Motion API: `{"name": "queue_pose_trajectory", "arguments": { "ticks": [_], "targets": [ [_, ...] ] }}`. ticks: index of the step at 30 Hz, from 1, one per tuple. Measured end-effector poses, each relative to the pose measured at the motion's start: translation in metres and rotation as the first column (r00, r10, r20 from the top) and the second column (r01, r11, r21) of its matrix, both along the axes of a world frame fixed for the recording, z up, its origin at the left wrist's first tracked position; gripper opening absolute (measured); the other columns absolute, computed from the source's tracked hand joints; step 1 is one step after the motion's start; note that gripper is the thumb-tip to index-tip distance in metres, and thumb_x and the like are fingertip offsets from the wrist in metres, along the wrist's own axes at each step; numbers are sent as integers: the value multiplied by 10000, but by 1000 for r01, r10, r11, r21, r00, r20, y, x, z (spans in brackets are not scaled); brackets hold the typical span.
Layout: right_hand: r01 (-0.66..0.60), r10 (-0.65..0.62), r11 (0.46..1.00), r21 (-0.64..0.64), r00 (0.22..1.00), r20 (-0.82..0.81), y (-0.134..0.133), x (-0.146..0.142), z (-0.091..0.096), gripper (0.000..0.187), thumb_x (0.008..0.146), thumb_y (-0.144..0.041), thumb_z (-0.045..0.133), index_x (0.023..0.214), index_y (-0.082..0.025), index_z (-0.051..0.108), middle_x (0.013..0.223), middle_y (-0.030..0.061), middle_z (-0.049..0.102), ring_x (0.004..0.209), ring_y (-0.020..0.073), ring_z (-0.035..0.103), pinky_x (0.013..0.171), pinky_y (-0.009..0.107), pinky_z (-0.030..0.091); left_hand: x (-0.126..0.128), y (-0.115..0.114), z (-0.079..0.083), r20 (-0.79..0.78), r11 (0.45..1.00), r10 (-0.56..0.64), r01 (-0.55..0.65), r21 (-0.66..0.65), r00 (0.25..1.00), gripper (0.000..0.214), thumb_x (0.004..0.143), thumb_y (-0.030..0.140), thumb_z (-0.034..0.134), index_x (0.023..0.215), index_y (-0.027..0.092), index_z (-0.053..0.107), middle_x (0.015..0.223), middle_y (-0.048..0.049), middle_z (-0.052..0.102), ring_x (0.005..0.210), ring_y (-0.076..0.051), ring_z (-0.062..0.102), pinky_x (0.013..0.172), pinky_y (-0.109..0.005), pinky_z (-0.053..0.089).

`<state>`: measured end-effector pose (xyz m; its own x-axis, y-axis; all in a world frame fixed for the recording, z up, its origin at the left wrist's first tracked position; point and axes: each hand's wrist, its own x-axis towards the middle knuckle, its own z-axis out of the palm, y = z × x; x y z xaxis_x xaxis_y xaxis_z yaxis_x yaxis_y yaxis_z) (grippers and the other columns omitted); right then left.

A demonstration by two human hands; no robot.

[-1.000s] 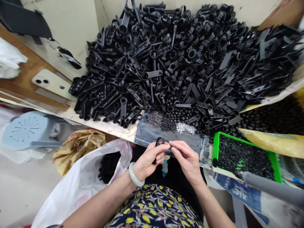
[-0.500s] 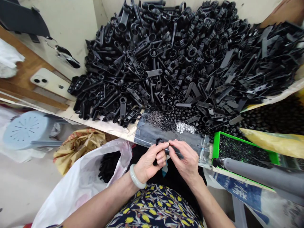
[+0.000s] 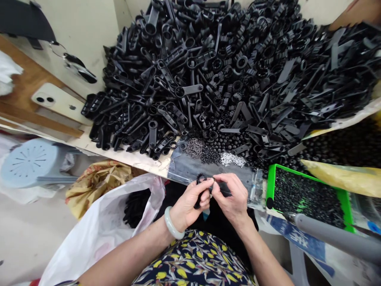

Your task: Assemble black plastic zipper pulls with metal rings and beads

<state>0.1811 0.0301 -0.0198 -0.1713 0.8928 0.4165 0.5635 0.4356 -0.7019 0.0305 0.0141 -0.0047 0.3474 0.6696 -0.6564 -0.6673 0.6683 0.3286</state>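
Observation:
My left hand (image 3: 192,200), with a pale bangle at the wrist, is closed around a black plastic part with a ringed end (image 3: 201,177). The ring shows above the fingers; the rest is mostly covered by them. My right hand (image 3: 230,194) meets the left fingertips, its thumb and index finger pinched at a small dark piece (image 3: 213,179) too tiny to name. Just beyond the hands, small grey pieces (image 3: 195,148), small black pieces (image 3: 210,154) and short silvery pins (image 3: 232,159) lie in little piles on a dark mat (image 3: 184,169).
A large heap of black plastic parts (image 3: 178,87) covers the bench. At right are a green tray (image 3: 271,182) of small black pieces and a grey tube-like arm (image 3: 330,230). A white bag (image 3: 89,234) hangs open at left, near a blue stool (image 3: 29,161) and a phone (image 3: 59,102).
The ringed end stands out more above my left fingers. Both hands stay close together at the fingertips. The grey arm at right has swung lower, uncovering more of the green tray.

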Motion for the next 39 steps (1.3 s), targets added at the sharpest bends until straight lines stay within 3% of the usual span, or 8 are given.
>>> {"name": "queue_pose_trajectory", "arguments": {
  "ticks": [5,8,13,18,22,28,32,39],
  "targets": [
    [13,-16,996,-87,999,-29,1,12,3,173,917,-158,631,1049,-253,692,870,27,702,832,210,675,772,366,556,-9,-6,5,-25,999,-24,24,25,999,399,949,532,592,1064,161,684,527,40,507,454,-93,358,478,-226,275],
    [-57,52,992,-114,998,-39,-2,15,3,164,915,-154,630,1025,-260,691,862,20,707,831,209,676,842,392,573,-13,-10,6,-30,1000,0,1,26,1000,432,966,498,514,1161,148,675,568,14,535,490,-118,387,490,-240,295],
    [-232,232,965,-124,973,-16,-9,10,1,205,930,-145,647,1089,-270,679,905,8,744,853,198,690,1019,464,550,-11,-16,6,-168,996,-12,28,89,986,379,963,501,580,1076,152,677,636,11,551,571,-120,430,537,-234,345],
    [-261,268,959,-114,962,54,-12,6,6,171,950,-162,637,1084,-261,677,879,11,734,813,192,690,1011,463,552,-6,-22,9,-275,991,44,-7,132,961,340,935,509,675,1106,215,679,836,6,631,677,-109,515,607,-212,416],
    [-253,264,963,-90,954,145,-13,4,8,154,965,-158,609,1070,-243,684,889,28,732,824,195,684,943,423,559,-1,-24,9,-251,986,114,-79,147,961,328,893,475,743,1128,247,719,1180,-28,697,1063,-164,629,877,-226,503],
    [-199,206,978,-53,938,279,-17,2,8,147,996,-159,607,1087,-203,714,918,47,727,875,196,652,781,335,505,5,-30,3,-271,977,209,-209,29,940,389,882,393,779,1250,280,721,1431,-49,663,1439,-260,498,1186,-367,387],
    [-195,182,981,13,937,299,-20,0,9,155,1005,-133,622,1116,-177,721,868,32,722,775,164,612,720,322,444,9,-33,-1,-290,967,251,-252,36,923,399,883,374,790,1264,275,726,1476,-68,646,1481,-297,464,1239,-444,329],
    [-165,160,986,6,961,225,-21,1,4,135,1025,-137,624,1101,-194,720,830,1,721,735,132,621,765,353,378,12,-31,0,-254,964,265,-251,87,930,446,867,399,815,1274,237,729,1454,-90,659,1484,-304,463,1261,-448,308]
  ]
}}
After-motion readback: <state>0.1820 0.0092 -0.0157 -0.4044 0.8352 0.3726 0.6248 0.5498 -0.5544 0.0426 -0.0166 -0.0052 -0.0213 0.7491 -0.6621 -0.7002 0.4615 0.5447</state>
